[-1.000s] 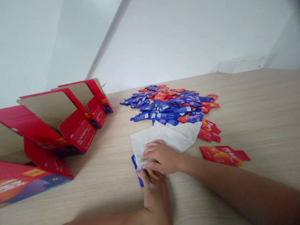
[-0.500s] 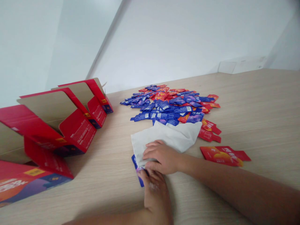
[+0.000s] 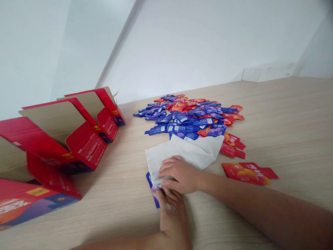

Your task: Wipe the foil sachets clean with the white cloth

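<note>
My left hand pinches a blue foil sachet upright at the table, and its lower part shows below the cloth. A white cloth wraps the sachet's upper end, hiding most of it. My right hand presses on that cloth, gripping it around the sachet. Just beyond the cloth lies a large heap of blue and red sachets, its near edge partly under the cloth.
Several red sachets lie loose to the right of the heap. Several red cardboard display boxes stand open on the left of the light wood table. White walls rise behind the table.
</note>
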`<state>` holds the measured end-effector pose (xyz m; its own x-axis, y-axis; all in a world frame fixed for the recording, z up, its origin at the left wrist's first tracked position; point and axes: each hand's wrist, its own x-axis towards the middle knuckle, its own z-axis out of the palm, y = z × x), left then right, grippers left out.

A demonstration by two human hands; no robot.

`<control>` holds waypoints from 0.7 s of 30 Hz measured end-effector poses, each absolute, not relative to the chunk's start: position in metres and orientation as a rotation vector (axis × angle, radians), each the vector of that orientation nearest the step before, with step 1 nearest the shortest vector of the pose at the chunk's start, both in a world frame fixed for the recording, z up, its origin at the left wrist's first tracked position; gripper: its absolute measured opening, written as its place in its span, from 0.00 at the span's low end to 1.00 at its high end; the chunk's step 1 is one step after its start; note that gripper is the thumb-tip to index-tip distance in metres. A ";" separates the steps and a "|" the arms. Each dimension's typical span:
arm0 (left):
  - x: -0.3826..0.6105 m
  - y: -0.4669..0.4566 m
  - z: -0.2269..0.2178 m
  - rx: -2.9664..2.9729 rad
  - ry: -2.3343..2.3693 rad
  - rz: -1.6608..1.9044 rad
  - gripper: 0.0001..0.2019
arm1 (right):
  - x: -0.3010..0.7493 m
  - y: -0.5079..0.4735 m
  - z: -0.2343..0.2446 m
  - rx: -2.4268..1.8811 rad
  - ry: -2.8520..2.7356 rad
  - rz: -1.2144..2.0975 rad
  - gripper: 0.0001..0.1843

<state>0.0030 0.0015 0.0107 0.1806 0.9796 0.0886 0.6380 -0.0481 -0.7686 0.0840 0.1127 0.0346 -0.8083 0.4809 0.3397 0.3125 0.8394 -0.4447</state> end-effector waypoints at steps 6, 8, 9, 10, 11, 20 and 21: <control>0.002 0.002 0.012 -1.769 -1.555 0.646 0.21 | 0.084 0.112 0.035 -0.585 -2.571 0.514 0.17; 0.003 0.002 0.013 -1.779 -1.566 0.653 0.21 | 0.084 0.112 0.036 -0.589 -2.575 0.512 0.16; 0.004 0.003 0.014 -1.788 -1.568 0.655 0.20 | 0.084 0.112 0.036 -0.589 -2.577 0.512 0.16; 0.005 0.003 0.014 -1.794 -1.571 0.658 0.20 | 0.084 0.112 0.037 -0.589 -2.580 0.513 0.16; 0.005 0.003 0.013 -1.784 -1.583 0.665 0.20 | 0.084 0.112 0.037 -0.589 -2.581 0.515 0.16; 0.000 0.000 -0.001 -1.709 -1.520 0.572 0.20 | 0.084 0.112 0.036 -0.597 -2.579 0.515 0.17; 0.001 0.000 -0.002 -1.703 -1.546 0.579 0.20 | 0.084 0.112 0.036 -0.600 -2.580 0.516 0.17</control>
<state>0.0006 0.0001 -0.0017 0.1675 0.9740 0.1523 0.6339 0.0119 -0.7733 0.0843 0.1120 0.0359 -0.8095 0.4863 0.3289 0.3223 0.8364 -0.4433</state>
